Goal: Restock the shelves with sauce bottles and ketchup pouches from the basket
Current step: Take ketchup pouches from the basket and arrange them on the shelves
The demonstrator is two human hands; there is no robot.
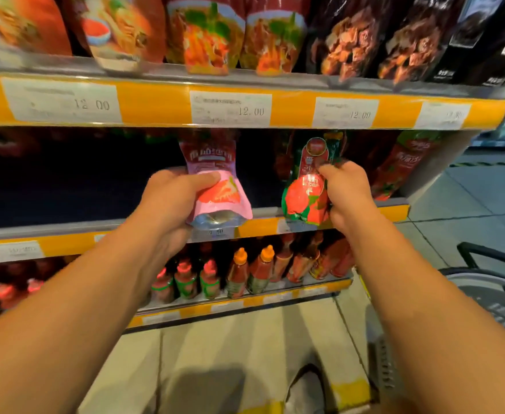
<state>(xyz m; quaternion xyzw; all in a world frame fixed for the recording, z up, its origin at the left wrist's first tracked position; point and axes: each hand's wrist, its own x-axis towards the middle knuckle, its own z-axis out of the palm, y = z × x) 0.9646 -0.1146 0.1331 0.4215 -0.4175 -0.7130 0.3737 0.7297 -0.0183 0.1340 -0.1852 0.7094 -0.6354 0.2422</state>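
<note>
Two ketchup pouches are held up at the front of the middle shelf (pixel 263 215). The pink pouch (pixel 219 189) is gripped round its lower half by the left hand (pixel 170 201), thumb laid across its front, its base level with the shelf lip. The green-and-red pouch (pixel 306 189) is pinched at its right side by the curled fingers of the right hand (pixel 346 192), its base just above the same lip. The placing step is judged to be in hand: both pouches appear ready to be set down. Next, each would need to be pushed back into the dark bay and stood upright on its gusset before being let go, the pink one into the open gap on the left.

The depth of that bay is lost in shadow, and the stock at its far back is hard to make out. The price labels are blurred. The sauce bottles (pixel 245 273) on the lower shelf are partly hidden behind the arms. The basket (pixel 490 297) is cut off at the right edge, so its contents cannot be told.
</note>
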